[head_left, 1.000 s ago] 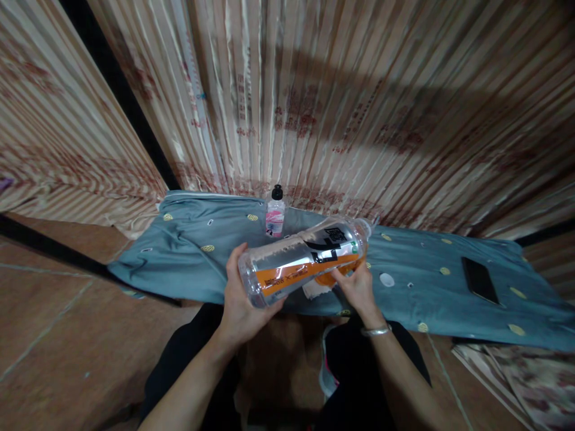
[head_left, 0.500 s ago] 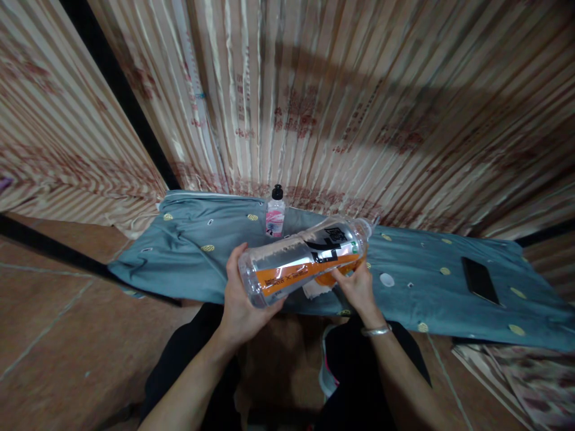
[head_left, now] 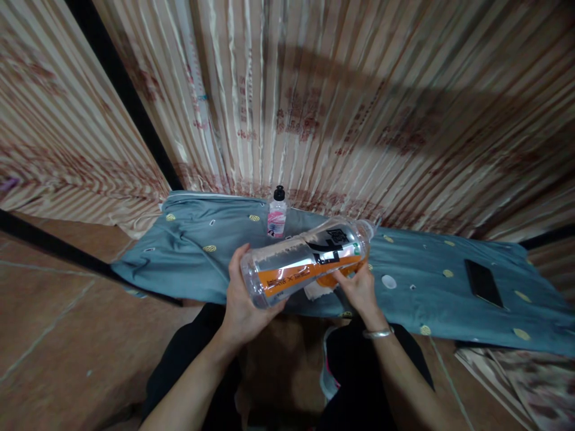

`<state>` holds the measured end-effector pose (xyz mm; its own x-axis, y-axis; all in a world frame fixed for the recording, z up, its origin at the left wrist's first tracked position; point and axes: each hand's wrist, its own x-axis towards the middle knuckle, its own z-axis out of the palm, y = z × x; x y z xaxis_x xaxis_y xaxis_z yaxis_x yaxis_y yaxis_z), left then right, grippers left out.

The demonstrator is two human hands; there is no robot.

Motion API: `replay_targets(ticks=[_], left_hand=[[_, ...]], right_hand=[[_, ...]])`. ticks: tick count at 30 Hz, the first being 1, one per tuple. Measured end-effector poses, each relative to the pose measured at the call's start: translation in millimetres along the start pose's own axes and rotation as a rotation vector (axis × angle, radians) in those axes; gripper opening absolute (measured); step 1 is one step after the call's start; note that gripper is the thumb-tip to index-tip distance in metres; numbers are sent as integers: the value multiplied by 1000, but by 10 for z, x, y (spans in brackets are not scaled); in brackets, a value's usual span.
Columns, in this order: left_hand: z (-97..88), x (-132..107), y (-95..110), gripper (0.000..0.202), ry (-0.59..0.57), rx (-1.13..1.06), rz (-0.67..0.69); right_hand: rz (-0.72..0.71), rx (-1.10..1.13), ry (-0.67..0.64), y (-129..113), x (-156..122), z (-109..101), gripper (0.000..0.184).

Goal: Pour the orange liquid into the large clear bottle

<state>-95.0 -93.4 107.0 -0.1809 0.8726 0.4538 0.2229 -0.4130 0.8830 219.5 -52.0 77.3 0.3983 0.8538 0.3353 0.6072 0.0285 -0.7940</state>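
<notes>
While a striped curtain (head_left: 296, 72) hangs behind a blue-green, cloth-covered table (head_left: 188, 269), a large clear bottle (head_left: 305, 260) is held slantwise above the table, its neck pointing right and toward the curtain. The left hand (head_left: 245, 305) wraps the base; the right hand (head_left: 359, 290) curls below the neck end, though whether it grips the bottle or an orange piece (head_left: 329, 279) there, I cannot tell. Smooth plastic could slip if the left hand slackens. If the bottle is uncapped and holds liquid, neither being clear, tipping might send a spill toward the phone (head_left: 484, 282); a drop could topple the upright small bottle (head_left: 277, 220) just behind.

Reddish characters on the curtain are too blurred to read. The large bottle carries a bold black mark resembling a 7 and, on its orange band, tiny lettering around an X. The small bottle's pink-and-white label is unreadable.
</notes>
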Motion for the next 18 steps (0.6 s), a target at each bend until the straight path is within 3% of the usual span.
replay_targets(ticks=[9, 18], left_hand=[[-28, 6, 26, 126, -22, 15, -11], [-33, 11, -2, 125, -31, 9, -28]], right_hand=[[76, 56, -23, -36, 4, -18, 93], [57, 38, 10, 34, 18, 24, 97]])
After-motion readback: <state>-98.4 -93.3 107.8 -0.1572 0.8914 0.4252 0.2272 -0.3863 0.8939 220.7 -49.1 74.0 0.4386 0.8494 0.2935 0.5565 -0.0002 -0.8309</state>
